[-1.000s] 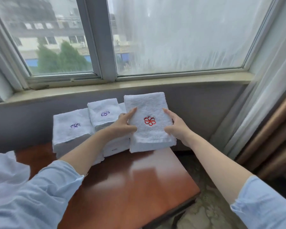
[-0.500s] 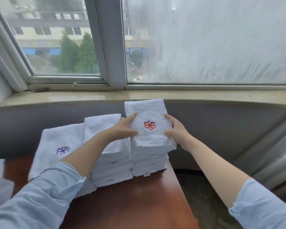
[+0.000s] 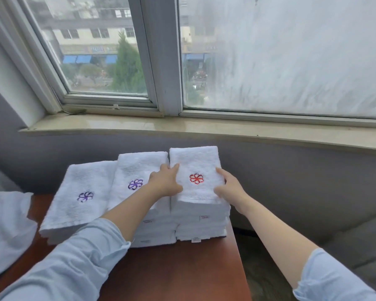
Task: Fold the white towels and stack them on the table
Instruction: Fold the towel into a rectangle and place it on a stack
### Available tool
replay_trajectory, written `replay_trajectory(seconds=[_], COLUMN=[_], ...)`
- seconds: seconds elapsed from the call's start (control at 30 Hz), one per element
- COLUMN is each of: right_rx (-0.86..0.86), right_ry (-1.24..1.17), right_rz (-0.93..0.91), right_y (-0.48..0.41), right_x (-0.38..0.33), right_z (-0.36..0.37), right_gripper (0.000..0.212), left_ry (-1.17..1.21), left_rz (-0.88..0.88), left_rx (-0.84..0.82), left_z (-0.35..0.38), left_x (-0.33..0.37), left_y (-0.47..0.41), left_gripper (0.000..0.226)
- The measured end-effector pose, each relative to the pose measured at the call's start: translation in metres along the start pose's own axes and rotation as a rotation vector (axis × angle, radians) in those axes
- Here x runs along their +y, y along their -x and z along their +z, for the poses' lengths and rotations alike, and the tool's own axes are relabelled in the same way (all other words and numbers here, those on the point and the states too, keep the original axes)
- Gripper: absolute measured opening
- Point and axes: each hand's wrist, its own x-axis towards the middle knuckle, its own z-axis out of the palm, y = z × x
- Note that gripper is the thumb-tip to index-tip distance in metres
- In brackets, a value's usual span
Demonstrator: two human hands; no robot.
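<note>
Placing step: the red-emblem towel (image 3: 193,158) lies folded atop the right-hand stack (image 3: 201,230) at the far side of the desk (image 3: 182,270). The left hand (image 3: 165,184) and right hand (image 3: 228,189) grip its side edges, fingers curled round them. The next move probably calls for letting go, squaring the edges, then reaching for the loose towel (image 3: 7,224) at far left.
</note>
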Motion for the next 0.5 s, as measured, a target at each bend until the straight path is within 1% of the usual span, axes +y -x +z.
replay_trajectory(seconds=[0.07, 0.17, 0.23, 0.27, 0.37, 0.4, 0.43, 0.5], right_rx=[-0.005, -0.043, -0.070, -0.069, -0.009, 0.007, 0.014, 0.003], right_ry=[0.017, 0.067, 0.148, 0.227, 0.588, 0.685, 0.751, 0.809], right_rz=[-0.005, -0.018, -0.039, -0.061, -0.210, -0.244, -0.267, -0.300], right_y=[-0.007, -0.011, -0.009, -0.007, -0.001, 0.002, 0.004, 0.012], right_x=[0.005, 0.008, 0.010, 0.010, 0.005, 0.002, 0.000, -0.007], right_z=[0.001, 0.002, 0.003, 0.003, 0.000, -0.001, -0.002, -0.001], right_gripper=[0.085, 0.085, 0.083, 0.079, 0.051, 0.049, 0.052, 0.064], left_ry=[-0.115, -0.199, -0.262, -0.276, -0.205, -0.164, -0.124, -0.063], left_rz=[0.033, 0.074, 0.085, 0.092, 0.132, 0.149, 0.164, 0.188], left_rx=[0.051, 0.064, 0.058, 0.069, 0.143, 0.165, 0.180, 0.225], left_z=[0.004, 0.009, 0.012, 0.013, 0.013, 0.013, 0.013, 0.015], left_x=[0.001, -0.001, -0.002, -0.003, -0.005, -0.006, -0.008, -0.011], left_y=[0.001, 0.001, 0.003, 0.004, 0.012, 0.017, 0.023, 0.038], left_gripper=[0.072, 0.057, 0.053, 0.051, 0.044, 0.044, 0.046, 0.050])
